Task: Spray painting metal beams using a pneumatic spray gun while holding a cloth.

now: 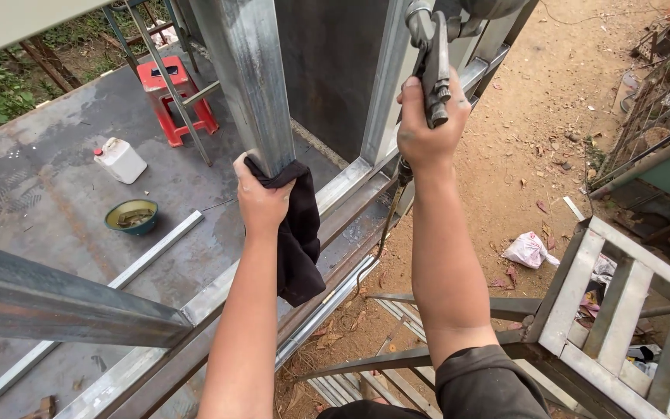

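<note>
Against the upright steel post [251, 77], the left hand [261, 198] is closed around a black rag [298, 233], pressing a bunched part of it to the metal face while the rest of the cloth hangs loose below the wrist. Holding the cloth this way keeps the palm off the bare steel and puts the fabric squarely on the surface, which looks like wiping or shielding. To the right of the post, the right hand [430, 128] is shut tight on the grip of a metal spray gun [432, 62], nozzle end raised toward the top of the frame; a thin hose [388, 225] drops from the handle and trails down past the ledge, left slack, probably so that the gun can swing freely. Whether a finger rests on the trigger cannot be told.

Beyond the post to the left, on the grey deck [40, 186], stand a white plastic jug [120, 160] and a green bowl [132, 216] holding something dark, both set within reach yet apart from the edge. Further back from the post sits a red plastic stool [170, 97]. Far below and to the right of the post lies bare earth with a crumpled white bag [530, 250], and nearer the camera a grey metal frame [622, 310] juts out.
</note>
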